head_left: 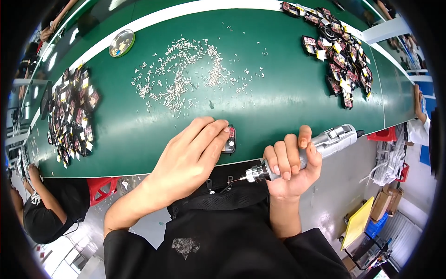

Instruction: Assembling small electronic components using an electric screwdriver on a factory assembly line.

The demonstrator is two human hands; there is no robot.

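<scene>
A person seems to be at the steadying step, one hand on a small black-and-red unit [232, 139], the other holding a silver power driver [332, 142].
The unit lies on the green desk [278, 102], just inside its near edge. The left hand [193, 149] lays its fingers, close together, over the unit's left side; its thumb is hidden, so I cannot tell whether it clamps. The right hand [292, 162] is wrapped around the driver, whose thin bit [238, 180] points left, apart from the unit and nearer the body. Small pale pieces [179, 88], probably screws, lie scattered beyond. The next move likely calls for raising the bit and lining it up with the unit while the left hand keeps it from sliding.
</scene>
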